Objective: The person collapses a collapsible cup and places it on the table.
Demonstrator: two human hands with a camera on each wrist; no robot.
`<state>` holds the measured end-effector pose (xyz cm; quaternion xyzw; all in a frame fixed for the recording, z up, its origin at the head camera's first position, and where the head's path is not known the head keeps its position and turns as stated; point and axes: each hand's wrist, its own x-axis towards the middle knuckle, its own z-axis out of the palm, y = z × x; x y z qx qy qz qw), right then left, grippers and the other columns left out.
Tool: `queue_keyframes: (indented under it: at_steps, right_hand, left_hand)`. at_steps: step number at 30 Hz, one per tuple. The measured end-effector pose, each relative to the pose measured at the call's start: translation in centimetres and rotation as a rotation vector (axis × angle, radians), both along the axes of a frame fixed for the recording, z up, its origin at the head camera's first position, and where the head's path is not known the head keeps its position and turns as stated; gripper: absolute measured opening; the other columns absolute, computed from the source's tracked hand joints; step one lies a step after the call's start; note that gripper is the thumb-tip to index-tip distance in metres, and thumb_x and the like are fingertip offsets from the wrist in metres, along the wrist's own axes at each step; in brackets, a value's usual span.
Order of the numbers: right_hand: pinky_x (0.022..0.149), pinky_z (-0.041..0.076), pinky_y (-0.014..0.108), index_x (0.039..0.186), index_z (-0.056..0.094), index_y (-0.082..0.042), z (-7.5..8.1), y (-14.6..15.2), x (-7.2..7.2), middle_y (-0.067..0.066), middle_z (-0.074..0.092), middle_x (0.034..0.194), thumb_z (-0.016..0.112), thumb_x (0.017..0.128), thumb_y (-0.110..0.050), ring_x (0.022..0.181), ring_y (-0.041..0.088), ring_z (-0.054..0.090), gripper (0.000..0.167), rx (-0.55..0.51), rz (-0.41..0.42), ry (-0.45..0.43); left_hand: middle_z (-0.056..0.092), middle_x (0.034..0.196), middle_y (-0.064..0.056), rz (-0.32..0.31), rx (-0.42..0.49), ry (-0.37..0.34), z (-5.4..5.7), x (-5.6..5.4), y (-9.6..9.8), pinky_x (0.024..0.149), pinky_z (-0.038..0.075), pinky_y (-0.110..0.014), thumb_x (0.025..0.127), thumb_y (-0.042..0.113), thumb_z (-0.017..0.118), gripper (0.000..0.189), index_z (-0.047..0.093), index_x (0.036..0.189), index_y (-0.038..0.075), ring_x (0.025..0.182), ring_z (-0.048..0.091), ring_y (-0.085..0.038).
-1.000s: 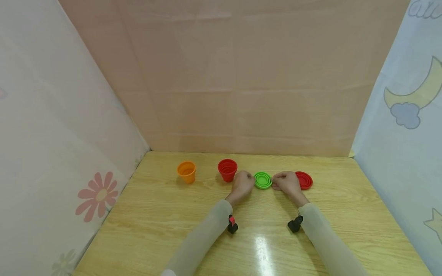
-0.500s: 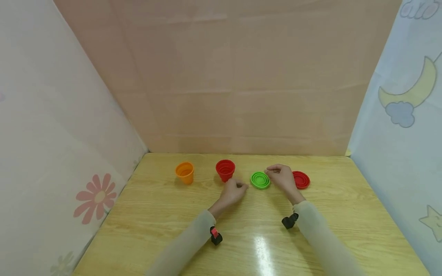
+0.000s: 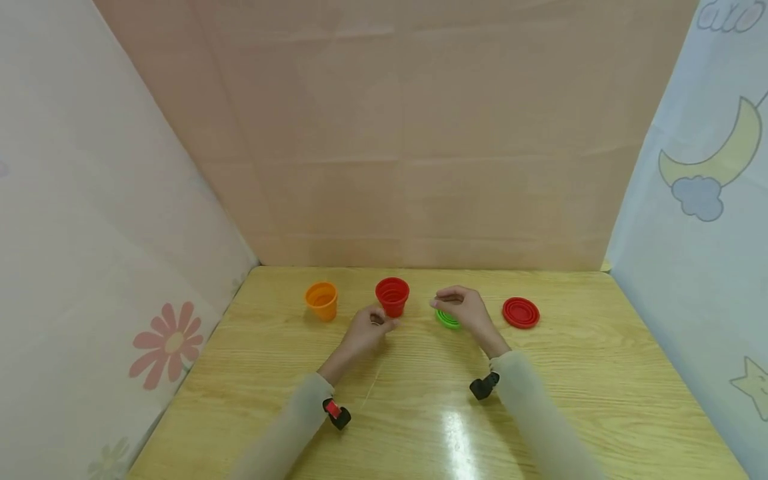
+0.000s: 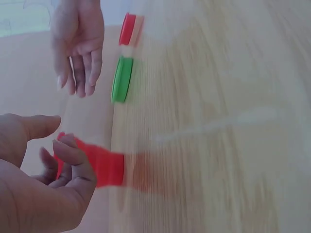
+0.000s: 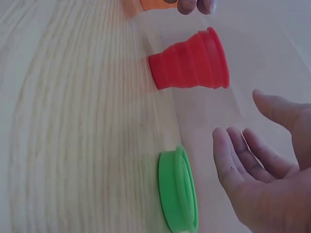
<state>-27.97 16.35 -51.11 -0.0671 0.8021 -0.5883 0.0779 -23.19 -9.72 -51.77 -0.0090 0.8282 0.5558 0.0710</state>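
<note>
The left hand (image 3: 364,331) held nothing, its bent fingers parted from the thumb, near the upright red cup (image 3: 393,299). The right hand (image 3: 469,312), also holding nothing with thumb and fingers apart, was above the flattened green cup (image 3: 447,322), which lay on the table (image 3: 414,380) to the right of the red cup.

Wood-grain table (image 3: 600,373), beige backdrop (image 3: 396,133), pink flower (image 3: 173,343) on left wall (image 3: 90,173), yellow moon (image 3: 739,150) on right wall (image 3: 678,287)
</note>
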Motion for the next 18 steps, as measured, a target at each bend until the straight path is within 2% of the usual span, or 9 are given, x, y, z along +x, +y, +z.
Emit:
queue_keyframes:
  at_steps: [2,5,9,11,18]
  right_hand:
    - [0.103,0.059,0.039,0.135,0.066,0.002,-0.2,-0.5,0.1,0.017,0.072,0.130,0.081,0.094,-0.030,0.114,0.024,0.072,0.054,-0.015,0.019,-0.008]
    - [0.103,0.060,0.040,0.137,0.064,0.001,-0.3,-1.4,-0.1,0.018,0.071,0.131,0.082,0.093,-0.029,0.116,0.027,0.072,0.056,-0.025,0.046,-0.014]
    - [0.103,0.060,0.040,0.142,0.059,0.002,-0.3,-2.5,-0.4,0.021,0.068,0.136,0.083,0.093,-0.027,0.120,0.031,0.070,0.062,-0.037,0.085,-0.021]
    - [0.106,0.059,0.042,0.144,0.056,0.003,-0.4,-2.9,-0.4,0.024,0.065,0.140,0.082,0.093,-0.025,0.124,0.034,0.069,0.063,-0.044,0.100,-0.028]
    - [0.112,0.055,0.049,0.148,0.053,0.001,-0.6,-4.2,-0.6,0.024,0.060,0.148,0.080,0.095,-0.021,0.135,0.040,0.062,0.064,-0.035,0.125,-0.026]
  left_hand:
    - [0.061,0.095,-0.003,0.035,0.008,0.006,0.1,-0.1,-0.6,0.068,0.051,-0.025,0.094,0.028,0.080,0.029,0.058,0.097,0.010,0.085,0.059,-0.018]
    - [0.065,0.104,-0.005,0.065,-0.001,0.036,0.3,-0.3,-1.5,0.077,0.056,-0.028,0.092,0.034,0.082,0.035,0.061,0.107,0.010,0.093,0.062,-0.020]
    - [0.068,0.114,-0.010,0.069,-0.046,0.105,0.1,-1.0,-2.6,0.088,0.061,-0.033,0.091,0.040,0.083,0.049,0.062,0.122,0.009,0.099,0.066,-0.022]
    - [0.069,0.116,-0.012,0.061,-0.056,0.124,-0.1,-1.4,-3.0,0.087,0.063,-0.035,0.090,0.039,0.084,0.054,0.062,0.128,0.007,0.099,0.068,-0.023]
    - [0.072,0.120,-0.014,0.064,-0.066,0.155,-1.0,-2.2,-3.1,0.092,0.065,-0.041,0.089,0.033,0.086,0.061,0.061,0.137,0.006,0.106,0.072,-0.028]
